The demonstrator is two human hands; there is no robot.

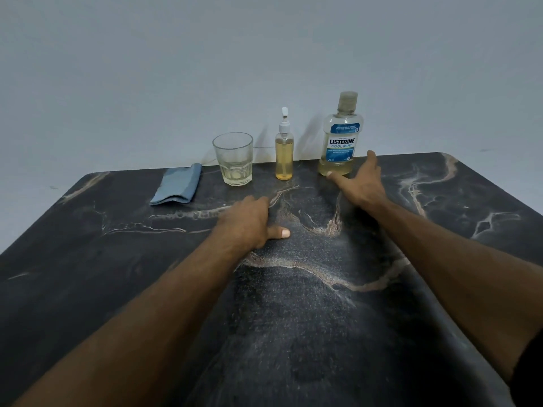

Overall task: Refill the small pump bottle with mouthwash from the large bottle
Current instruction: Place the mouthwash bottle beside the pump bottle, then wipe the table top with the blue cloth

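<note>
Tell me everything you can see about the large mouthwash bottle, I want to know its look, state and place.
The large bottle is clear plastic with a blue and white label reading Listerine Cool Mint. Its greyish translucent cap is on. It stands upright at the far edge of the dark marble-patterned table, close to the wall, to the right of the small pump bottle. Only a low layer of pale yellow liquid shows at its bottom. The right hand reaches toward its base with spread fingers, thumb near it; contact cannot be told.

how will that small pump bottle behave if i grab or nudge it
The small pump bottle is tall and narrow on a small base, so a nudge up high would probably tip it. It looks mostly full of yellow liquid, so likely heavier than it looks. Its smooth clear wall may be slippery.
</note>
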